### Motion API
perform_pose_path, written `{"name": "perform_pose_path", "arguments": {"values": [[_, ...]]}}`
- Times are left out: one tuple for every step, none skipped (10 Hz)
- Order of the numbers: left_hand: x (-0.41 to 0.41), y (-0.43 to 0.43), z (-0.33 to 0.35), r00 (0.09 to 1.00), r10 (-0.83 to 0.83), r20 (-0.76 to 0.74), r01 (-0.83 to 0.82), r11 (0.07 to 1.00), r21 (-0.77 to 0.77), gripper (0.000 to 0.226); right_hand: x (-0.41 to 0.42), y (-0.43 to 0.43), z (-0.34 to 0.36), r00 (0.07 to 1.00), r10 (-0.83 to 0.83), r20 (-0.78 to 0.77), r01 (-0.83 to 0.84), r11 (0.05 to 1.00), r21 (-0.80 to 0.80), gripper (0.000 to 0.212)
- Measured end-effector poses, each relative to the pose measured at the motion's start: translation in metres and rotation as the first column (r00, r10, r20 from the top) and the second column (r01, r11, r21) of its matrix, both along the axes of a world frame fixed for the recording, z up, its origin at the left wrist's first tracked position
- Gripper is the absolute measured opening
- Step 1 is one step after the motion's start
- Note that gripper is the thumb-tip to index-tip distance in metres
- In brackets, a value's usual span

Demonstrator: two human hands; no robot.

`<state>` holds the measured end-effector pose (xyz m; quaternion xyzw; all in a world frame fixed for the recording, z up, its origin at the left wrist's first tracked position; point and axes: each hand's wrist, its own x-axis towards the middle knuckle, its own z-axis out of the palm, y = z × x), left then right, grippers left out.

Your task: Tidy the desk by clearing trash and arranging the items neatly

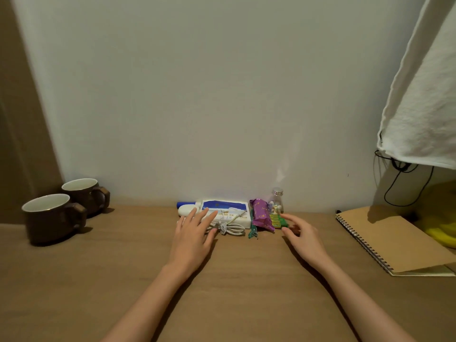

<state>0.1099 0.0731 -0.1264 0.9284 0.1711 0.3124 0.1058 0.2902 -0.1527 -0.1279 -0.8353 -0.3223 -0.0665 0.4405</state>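
Note:
Against the wall lies a white and blue tissue pack [230,208] with a coiled white cable [230,228] in front of it and a white oval device [185,210] at its left. My left hand [193,233] is open, fingers spread, touching the pack's left end. Right of the pack lie a purple snack packet [261,214], a thin dark green wrapper [252,232] and a green-yellow packet [277,220]. A small glass bottle [276,201] stands behind them. My right hand [304,236] is open, its fingertips at the green-yellow packet's right edge.
Two brown mugs [53,215] [85,193] stand at the desk's left rear. A spiral kraft notebook [394,240] lies at the right, with a yellow object [441,230] beyond it. White cloth [424,95] and black cords [394,183] hang at upper right. The wooden desk [234,280] spreads in front.

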Motion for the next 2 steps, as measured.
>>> {"name": "perform_pose_path", "arguments": {"values": [[-0.019,-0.006,0.01,0.998,-0.024,0.063,0.024,1.0,0.009,0.049,-0.018,-0.009,0.01,0.999,0.046,0.011,-0.046,0.999,-0.025,0.041],[-0.044,-0.023,0.024,0.99,-0.067,0.127,0.085,0.986,-0.143,0.042,-0.047,-0.025,0.032,0.995,0.099,0.029,-0.099,0.995,-0.015,0.041]]}}
